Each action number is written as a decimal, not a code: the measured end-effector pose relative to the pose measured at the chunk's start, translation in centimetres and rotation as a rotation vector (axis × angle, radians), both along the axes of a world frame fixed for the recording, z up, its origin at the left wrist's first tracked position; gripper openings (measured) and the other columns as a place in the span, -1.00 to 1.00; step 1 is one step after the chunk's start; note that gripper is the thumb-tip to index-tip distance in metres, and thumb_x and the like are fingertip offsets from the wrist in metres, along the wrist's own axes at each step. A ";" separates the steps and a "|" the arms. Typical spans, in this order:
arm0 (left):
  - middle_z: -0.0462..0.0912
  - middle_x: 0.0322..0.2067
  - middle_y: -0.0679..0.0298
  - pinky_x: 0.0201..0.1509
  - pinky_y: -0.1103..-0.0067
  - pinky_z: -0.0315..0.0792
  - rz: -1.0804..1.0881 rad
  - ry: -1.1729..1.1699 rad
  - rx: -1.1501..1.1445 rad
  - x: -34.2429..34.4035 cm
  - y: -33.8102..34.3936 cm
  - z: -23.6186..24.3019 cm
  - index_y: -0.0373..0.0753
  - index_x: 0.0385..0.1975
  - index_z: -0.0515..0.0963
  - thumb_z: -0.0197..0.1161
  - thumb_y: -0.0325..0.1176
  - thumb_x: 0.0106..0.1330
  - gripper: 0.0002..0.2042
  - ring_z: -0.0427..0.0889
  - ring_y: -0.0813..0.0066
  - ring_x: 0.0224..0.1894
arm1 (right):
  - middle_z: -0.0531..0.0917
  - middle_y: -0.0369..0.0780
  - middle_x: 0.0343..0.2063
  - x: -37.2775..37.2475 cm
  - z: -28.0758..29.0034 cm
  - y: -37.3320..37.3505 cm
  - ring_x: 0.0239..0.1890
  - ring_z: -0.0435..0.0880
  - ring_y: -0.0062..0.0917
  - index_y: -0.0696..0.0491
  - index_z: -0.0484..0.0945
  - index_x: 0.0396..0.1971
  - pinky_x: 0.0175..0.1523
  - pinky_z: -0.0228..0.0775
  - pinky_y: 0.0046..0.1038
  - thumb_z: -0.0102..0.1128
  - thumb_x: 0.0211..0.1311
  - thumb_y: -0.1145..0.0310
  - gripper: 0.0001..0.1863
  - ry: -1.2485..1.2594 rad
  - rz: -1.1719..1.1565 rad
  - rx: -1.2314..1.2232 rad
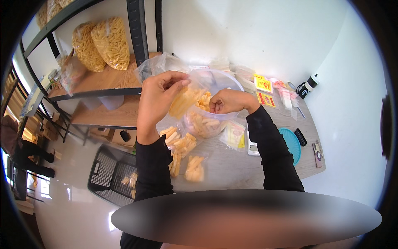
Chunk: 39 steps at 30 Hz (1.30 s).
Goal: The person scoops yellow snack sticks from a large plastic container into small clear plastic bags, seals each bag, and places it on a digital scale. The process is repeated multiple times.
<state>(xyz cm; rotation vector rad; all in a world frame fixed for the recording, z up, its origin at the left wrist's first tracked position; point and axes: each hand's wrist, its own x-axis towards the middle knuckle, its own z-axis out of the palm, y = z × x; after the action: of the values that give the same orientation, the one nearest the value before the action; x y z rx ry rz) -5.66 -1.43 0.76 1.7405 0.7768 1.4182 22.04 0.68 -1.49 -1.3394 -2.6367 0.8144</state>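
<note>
My left hand (155, 93) pinches the upper edge of a clear plastic bag (181, 103) that has yellow snack sticks in it. A wide translucent tub (234, 78) stands on the table, with more snack sticks (204, 98) inside. Over the tub's near side is my right hand (233, 101), its fingers curled together; whatever they hold is hidden. Below the tub, a filled clear bag (203, 125) of sticks lies on the table. Several more filled bags (178, 143) are piled to its left, and one small filled bag (194, 168) lies nearer to me.
A dark plastic crate (103, 168) with some filled bags stands left of the table. Big snack bags (110, 43) sit on the wooden shelf (93, 85). On the table's right are a scale (253, 146), turquoise lid (290, 145), phone (318, 155), black bottle (307, 86) and yellow labels (263, 84).
</note>
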 end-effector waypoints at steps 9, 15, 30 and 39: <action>0.78 -0.31 0.25 -0.11 0.67 0.55 0.020 -0.042 -0.032 -0.8 0.2 0.0 -0.44 -0.16 0.70 0.35 -0.50 0.35 -0.85 0.70 0.63 -0.25 | 0.76 -0.23 -0.19 2.6 -0.8 1.6 0.00 0.68 -0.32 -0.03 0.74 -0.18 0.06 0.49 -0.28 0.42 0.02 0.32 -0.71 -0.262 -0.242 0.471; 0.78 -0.24 0.17 -0.01 0.66 0.59 0.017 -0.106 -0.077 -1.8 0.4 0.0 -0.48 -0.12 0.66 0.31 -0.53 0.38 -0.83 0.73 0.56 -0.17 | 0.75 -0.20 -0.19 2.4 -2.1 2.2 0.01 0.67 -0.30 -0.09 0.74 -0.19 0.04 0.47 -0.21 0.46 0.01 0.29 -0.70 -0.456 -0.242 0.437; 0.73 -0.35 0.31 -0.13 0.67 0.47 0.065 0.056 0.077 -0.4 1.4 -0.8 -0.37 -0.14 0.67 0.29 -0.52 0.38 -0.87 0.62 0.66 -0.26 | 0.72 -0.09 -0.15 4.3 -0.7 -2.3 -0.05 0.65 -0.18 0.07 0.73 -0.16 0.08 0.46 -0.27 0.39 0.10 0.39 -0.73 0.394 -0.388 0.436; 0.70 -0.38 0.17 -0.21 0.56 0.48 0.127 0.161 0.133 3.2 2.1 -2.0 -0.36 -0.12 0.58 0.23 -0.54 0.39 -0.87 0.66 0.48 -0.36 | 0.67 -0.14 -0.15 4.0 -0.4 -4.5 -0.08 0.66 -0.27 0.12 0.71 -0.11 0.02 0.54 -0.34 0.37 0.13 0.51 -0.71 0.542 -0.507 0.488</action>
<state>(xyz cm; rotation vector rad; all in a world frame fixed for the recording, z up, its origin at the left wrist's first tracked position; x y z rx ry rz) -2.48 0.67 -1.21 1.9567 0.9114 1.4548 26.06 -3.83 -1.89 -1.3152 -1.8031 0.3556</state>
